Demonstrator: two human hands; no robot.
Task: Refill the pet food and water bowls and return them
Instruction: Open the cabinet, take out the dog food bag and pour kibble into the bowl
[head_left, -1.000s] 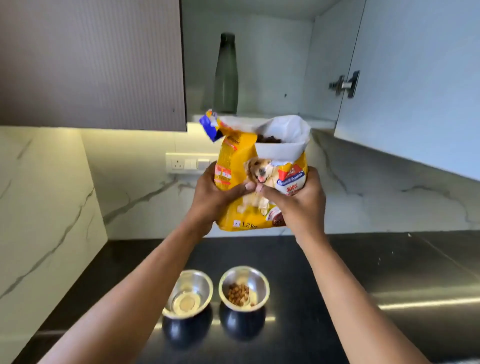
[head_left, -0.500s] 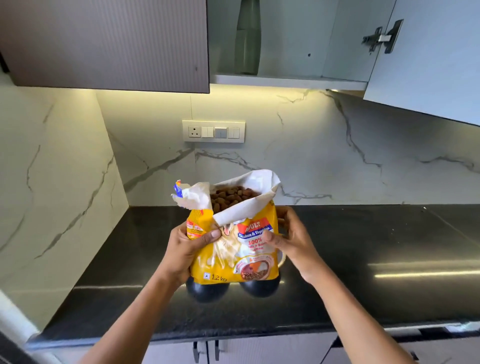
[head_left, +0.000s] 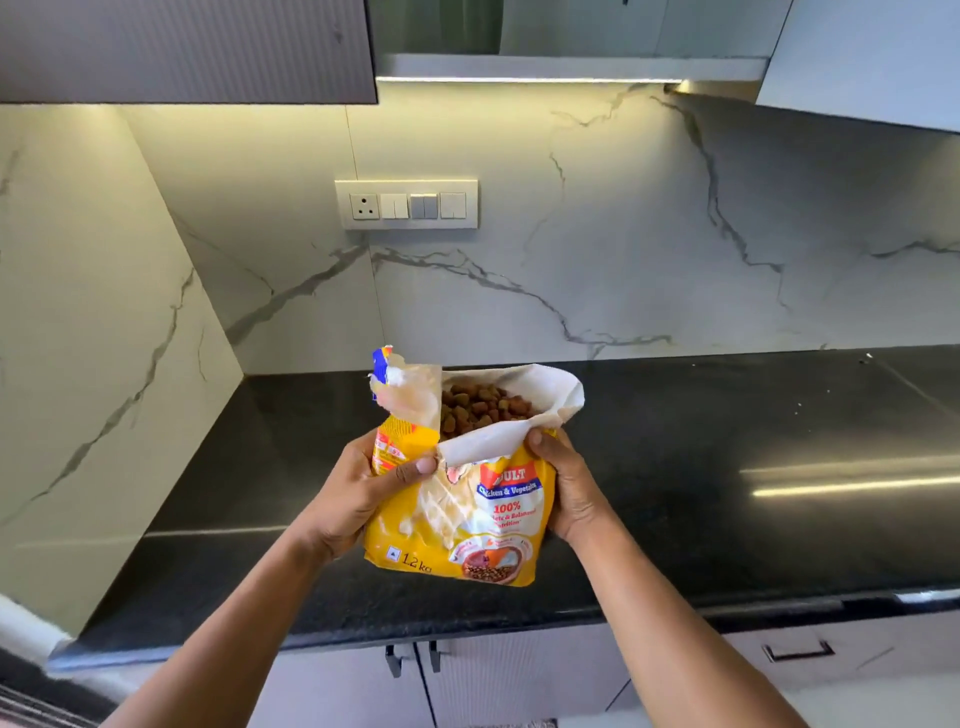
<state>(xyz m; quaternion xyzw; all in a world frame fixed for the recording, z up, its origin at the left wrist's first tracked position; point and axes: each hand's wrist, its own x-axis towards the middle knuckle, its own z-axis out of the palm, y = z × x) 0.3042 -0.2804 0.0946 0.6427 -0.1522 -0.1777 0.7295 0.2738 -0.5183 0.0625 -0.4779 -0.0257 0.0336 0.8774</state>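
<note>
Gripping the open bag (head_left: 467, 512) by its sides, left hand (head_left: 358, 499) and right hand (head_left: 566, 493) both clamp it; no bowl shows, so filling and returning probably remain.

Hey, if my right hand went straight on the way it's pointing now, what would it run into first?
The pet food bag itself: your right hand grips its right edge, aimed inward at it. Depth beyond the bag is unclear.
</note>
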